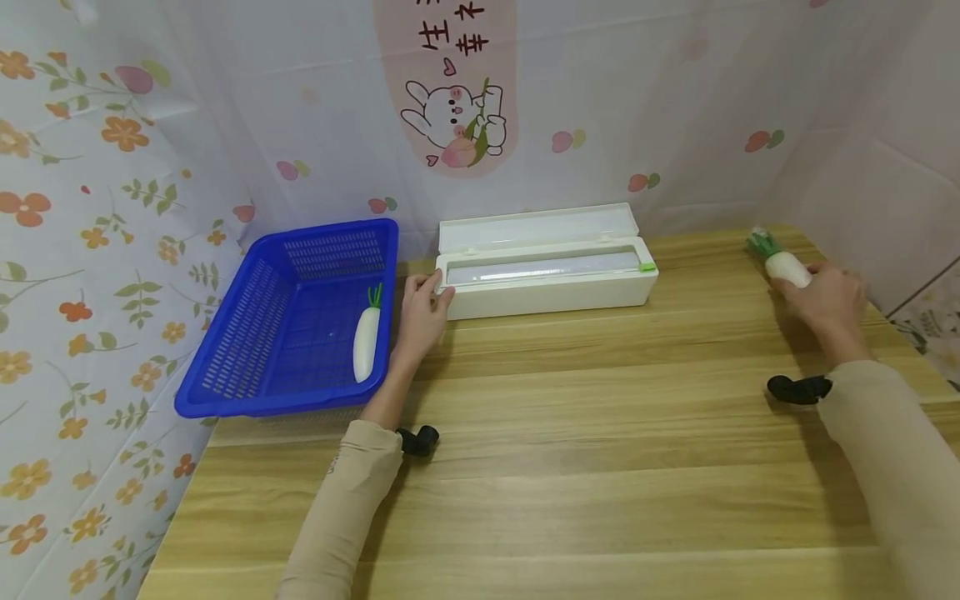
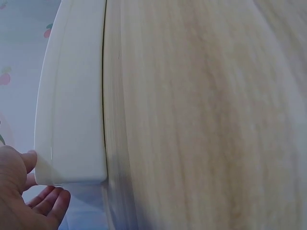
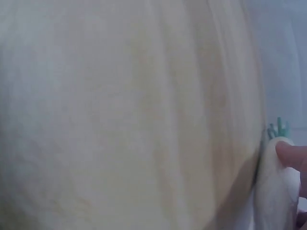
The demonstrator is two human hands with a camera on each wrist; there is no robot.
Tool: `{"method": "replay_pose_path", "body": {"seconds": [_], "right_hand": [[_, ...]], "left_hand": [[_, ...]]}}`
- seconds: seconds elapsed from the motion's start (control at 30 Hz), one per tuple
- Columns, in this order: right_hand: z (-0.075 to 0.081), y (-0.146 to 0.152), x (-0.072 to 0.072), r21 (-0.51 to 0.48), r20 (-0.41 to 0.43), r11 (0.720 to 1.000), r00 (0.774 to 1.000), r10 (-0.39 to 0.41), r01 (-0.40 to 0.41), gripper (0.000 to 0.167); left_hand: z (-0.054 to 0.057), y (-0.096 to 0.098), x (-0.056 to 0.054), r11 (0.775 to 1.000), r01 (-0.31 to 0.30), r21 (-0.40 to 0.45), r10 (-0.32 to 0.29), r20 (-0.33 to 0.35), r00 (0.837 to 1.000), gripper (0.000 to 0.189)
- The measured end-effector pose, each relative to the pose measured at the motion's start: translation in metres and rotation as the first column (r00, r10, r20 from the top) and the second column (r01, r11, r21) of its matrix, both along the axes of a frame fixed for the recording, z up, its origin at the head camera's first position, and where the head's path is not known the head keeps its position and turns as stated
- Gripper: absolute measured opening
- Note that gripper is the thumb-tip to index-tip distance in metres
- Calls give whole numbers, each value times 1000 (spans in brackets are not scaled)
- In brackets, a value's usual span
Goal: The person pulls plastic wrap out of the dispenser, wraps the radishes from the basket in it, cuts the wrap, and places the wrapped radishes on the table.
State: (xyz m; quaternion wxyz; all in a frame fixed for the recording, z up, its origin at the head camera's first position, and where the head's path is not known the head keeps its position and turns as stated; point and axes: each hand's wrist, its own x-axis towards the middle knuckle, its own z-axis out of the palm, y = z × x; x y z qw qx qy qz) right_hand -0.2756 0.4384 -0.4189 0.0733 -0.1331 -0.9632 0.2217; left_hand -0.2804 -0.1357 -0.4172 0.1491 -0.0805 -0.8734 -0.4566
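At the far right of the table, my right hand [image 1: 831,300] grips a white radish [image 1: 787,269] with a green leafy top. In the right wrist view, the thumb presses on the radish [image 3: 278,191] near its green stalks; most of the other fingers are out of view. My left hand [image 1: 424,315] holds the left end of a long white cling film dispenser [image 1: 547,296], whose lid is open at the back. The left wrist view has the thumb and fingers around the corner of the dispenser [image 2: 72,120]. A green slider [image 1: 647,267] sits at its right end.
Left of the dispenser stands a blue plastic basket [image 1: 217,408] with another white radish [image 1: 366,343] inside. The wooden table [image 1: 570,450] meets a patterned cloth wall [image 1: 585,100] at the back. Black wrist-camera mounts [image 1: 420,441] stick out from both sleeves.
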Motion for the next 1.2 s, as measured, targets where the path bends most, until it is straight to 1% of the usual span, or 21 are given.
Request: {"method": "replay_pose_path", "body": {"seconds": [0.17,0.27,0.43,0.53,0.63,0.73,0.9,0.97,1.03,1.2], "right_hand": [[6,0,-2,48,24,999,999,24,-26,81],[8,-2,-1,30,40,999,999,22,-23,83],[8,-4,2,-26,34,999,999,22,-21,71],[7,-4,3,-22,14,1000,1000,15,-14,64],[7,-3,4,-11,-2,1000,1000,0,0,62],[7,-3,4,-3,1,1000,1000,-3,3,64],[11,-6,3,6,8,1000,1000,7,-7,75],[12,-9,3,10,-8,1000,1000,14,-14,77],[14,-13,2,6,-42,1000,999,16,-16,75],[19,-28,-1,-23,-145,999,988,45,-49,63]], "left_hand": [[0,1,0,1000,1,5,-1,5,1000,47],[0,1,0,1000,1,5,-1,7,1000,47],[0,2,0,1000,4,2,-4,22,1000,47],[1,4,0,1000,4,-3,-4,32,999,47],[2,5,0,1000,2,-11,-2,35,999,48],[3,5,1,1000,3,-12,-3,36,999,48],[3,4,1,999,2,-33,-1,23,1000,47],[3,4,1,999,-6,-48,6,10,1000,47],[3,4,1,998,-14,-62,14,1,1000,46],[4,4,3,997,-30,-77,29,-21,999,43]]}}
